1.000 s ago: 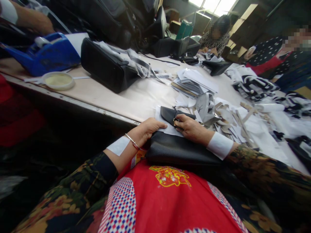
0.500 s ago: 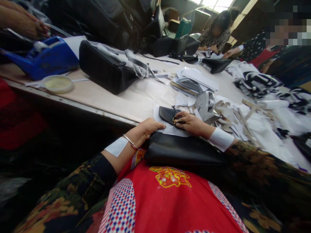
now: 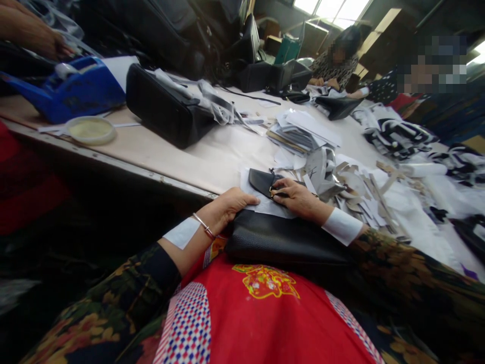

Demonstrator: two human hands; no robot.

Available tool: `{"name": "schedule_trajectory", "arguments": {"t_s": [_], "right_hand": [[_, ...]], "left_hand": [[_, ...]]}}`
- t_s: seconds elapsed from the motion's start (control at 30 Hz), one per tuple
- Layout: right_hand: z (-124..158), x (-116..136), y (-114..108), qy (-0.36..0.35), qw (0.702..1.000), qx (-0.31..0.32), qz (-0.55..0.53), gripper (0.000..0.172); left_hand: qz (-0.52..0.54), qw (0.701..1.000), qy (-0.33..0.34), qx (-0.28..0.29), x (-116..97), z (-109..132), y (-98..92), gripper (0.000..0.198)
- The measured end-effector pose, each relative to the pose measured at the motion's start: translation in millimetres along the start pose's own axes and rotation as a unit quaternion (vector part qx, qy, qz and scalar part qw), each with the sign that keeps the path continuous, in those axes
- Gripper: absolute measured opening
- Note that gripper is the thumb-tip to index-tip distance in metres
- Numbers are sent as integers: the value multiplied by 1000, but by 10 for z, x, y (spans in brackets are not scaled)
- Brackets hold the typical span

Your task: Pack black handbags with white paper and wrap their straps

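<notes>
Still, as before, the left hand (image 3: 235,203) pinches white paper (image 3: 270,206) while the right hand (image 3: 299,200) grasps a black flap (image 3: 259,181).

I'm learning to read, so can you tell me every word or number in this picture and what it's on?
No word, brand or number can be read for sure.
Grey metal object: dark marks, too small and blurred to read.
Red apron: yellow-and-red emblem; I can't tell if it is writing or a picture.
Black bag nearest the apron: no lettering I can make out.
</notes>
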State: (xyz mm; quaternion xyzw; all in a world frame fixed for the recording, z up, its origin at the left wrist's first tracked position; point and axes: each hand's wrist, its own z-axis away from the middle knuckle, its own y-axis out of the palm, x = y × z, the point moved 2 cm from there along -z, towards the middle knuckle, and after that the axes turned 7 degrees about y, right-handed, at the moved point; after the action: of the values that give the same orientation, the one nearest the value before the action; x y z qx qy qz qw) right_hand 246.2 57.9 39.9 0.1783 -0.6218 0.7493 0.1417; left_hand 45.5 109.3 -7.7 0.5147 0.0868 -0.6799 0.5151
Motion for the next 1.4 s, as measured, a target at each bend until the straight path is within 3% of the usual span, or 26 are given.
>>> {"name": "schedule_trajectory", "arguments": {"t_s": [0.4,0.83,1.4], "right_hand": [[166,136,23,-66,997,-2,33,22],[64,144,80,-110,987,9,115,27],[184,226,8,-107,991,45,64,30]], "left_hand": [[1,1000,5,-1,-19,22,-1,21],[-31,999,7,-18,-26,23,1,16],[-3,1000,8,6,8,50,-2,22]]}}
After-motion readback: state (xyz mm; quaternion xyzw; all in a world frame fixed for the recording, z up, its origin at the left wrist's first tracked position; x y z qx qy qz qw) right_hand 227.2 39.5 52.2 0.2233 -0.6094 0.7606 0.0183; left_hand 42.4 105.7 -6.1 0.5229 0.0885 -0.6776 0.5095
